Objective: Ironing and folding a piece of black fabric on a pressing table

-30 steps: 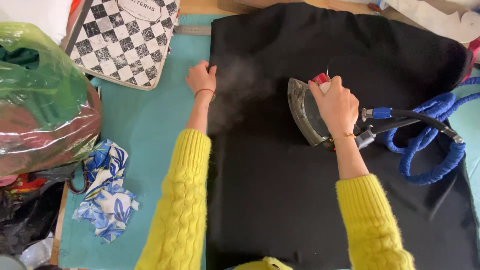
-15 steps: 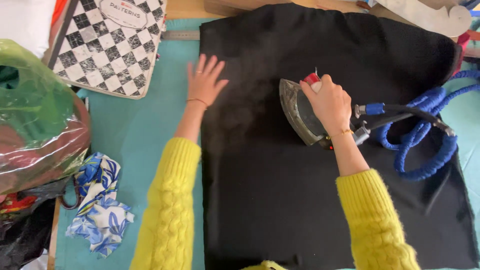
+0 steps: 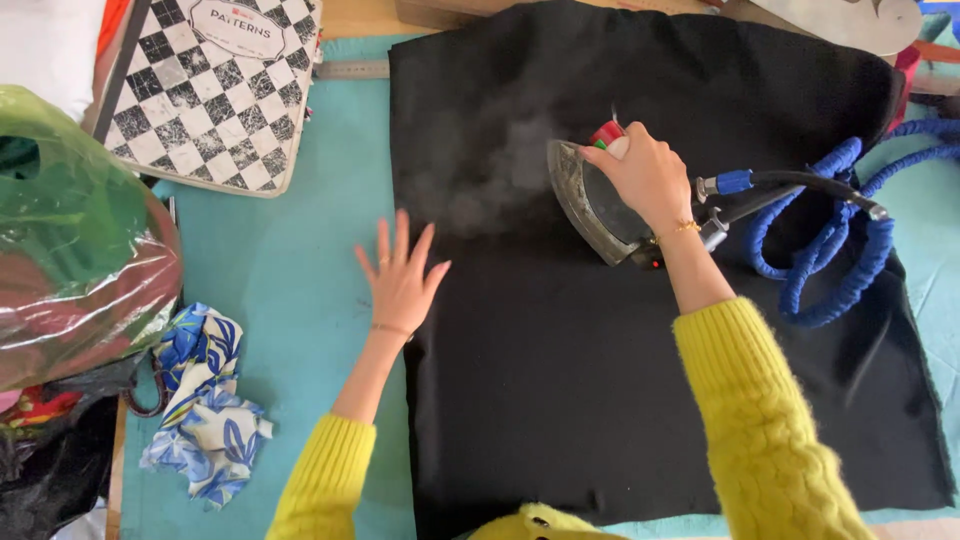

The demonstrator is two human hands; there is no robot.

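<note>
A large piece of black fabric (image 3: pixel 620 400) lies flat on a teal ironing surface (image 3: pixel 300 250). My right hand (image 3: pixel 645 175) grips the handle of a grey steam iron (image 3: pixel 590 205) that rests on the fabric, its tip pointing left. Steam (image 3: pixel 490 180) drifts off to the left of the iron. My left hand (image 3: pixel 400 280) lies flat with fingers spread at the fabric's left edge, partly on the teal surface. Both arms wear yellow knitted sleeves.
A blue coiled hose (image 3: pixel 840 240) runs from the iron to the right. A black-and-white chequered folder (image 3: pixel 215 90) lies at the top left. A green plastic bag (image 3: pixel 70 250) and a blue floral cloth scrap (image 3: pixel 205 400) sit at the left.
My left hand has slid down along the fabric's left edge and spread its fingers. The iron has stayed near the middle of the fabric, and more steam shows now.
</note>
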